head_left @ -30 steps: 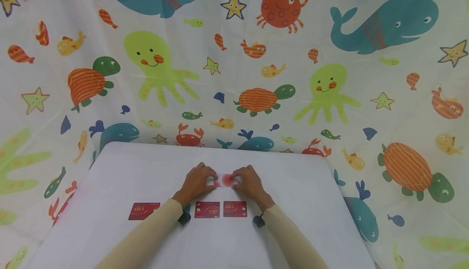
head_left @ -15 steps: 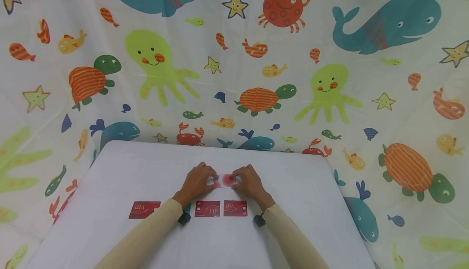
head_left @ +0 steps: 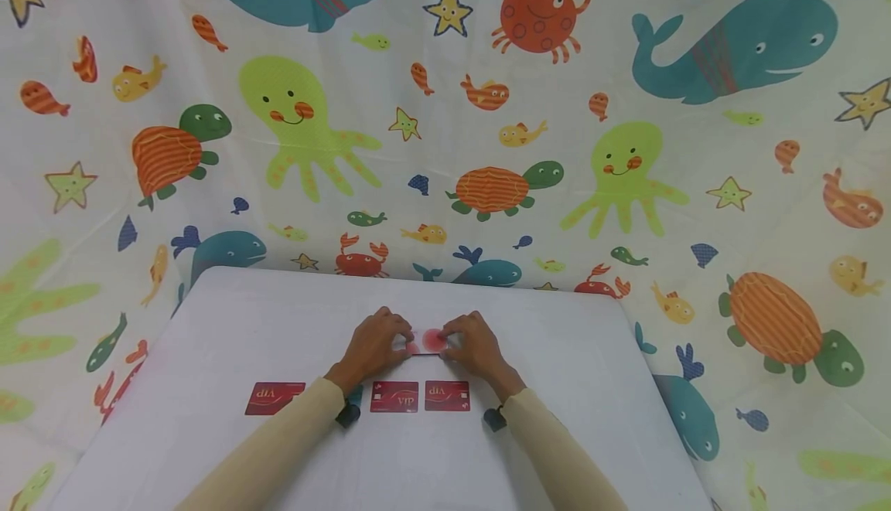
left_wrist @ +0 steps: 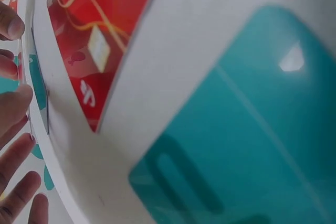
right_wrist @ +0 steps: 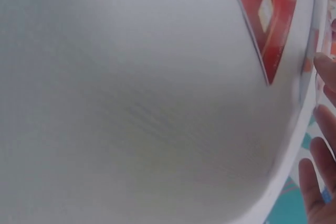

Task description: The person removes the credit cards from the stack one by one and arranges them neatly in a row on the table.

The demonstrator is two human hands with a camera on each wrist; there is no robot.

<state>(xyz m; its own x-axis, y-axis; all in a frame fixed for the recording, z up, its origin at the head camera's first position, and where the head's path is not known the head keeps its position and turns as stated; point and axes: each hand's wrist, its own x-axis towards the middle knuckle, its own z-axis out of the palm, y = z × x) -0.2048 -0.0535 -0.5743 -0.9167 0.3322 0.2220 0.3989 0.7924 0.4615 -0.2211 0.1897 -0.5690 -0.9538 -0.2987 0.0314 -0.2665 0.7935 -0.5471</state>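
Near the middle of the table, both hands pinch a thin pale card (head_left: 433, 340) printed with red-pink round patches. My left hand (head_left: 377, 343) grips its left end between thumb and fingers. At the right end, the thumb and fingers of my right hand (head_left: 476, 347) do the same. In the left wrist view, the left hand (left_wrist: 16, 114) shows at the edge with its lower fingers spread. The right wrist view catches part of the right hand (right_wrist: 326, 145). The fingers cover both card ends.
Red VIP cards lie in a row nearer the body: one at left (head_left: 270, 398), one in the middle (head_left: 394, 397), one at right (head_left: 448, 396). A teal card (left_wrist: 252, 129) lies under the left wrist. A cloth printed with sea animals (head_left: 418, 63) hangs behind the white table (head_left: 557, 387).
The hands stay in nearly the same place. The pale card has tilted slightly, and its near edge shows as a darker line now.
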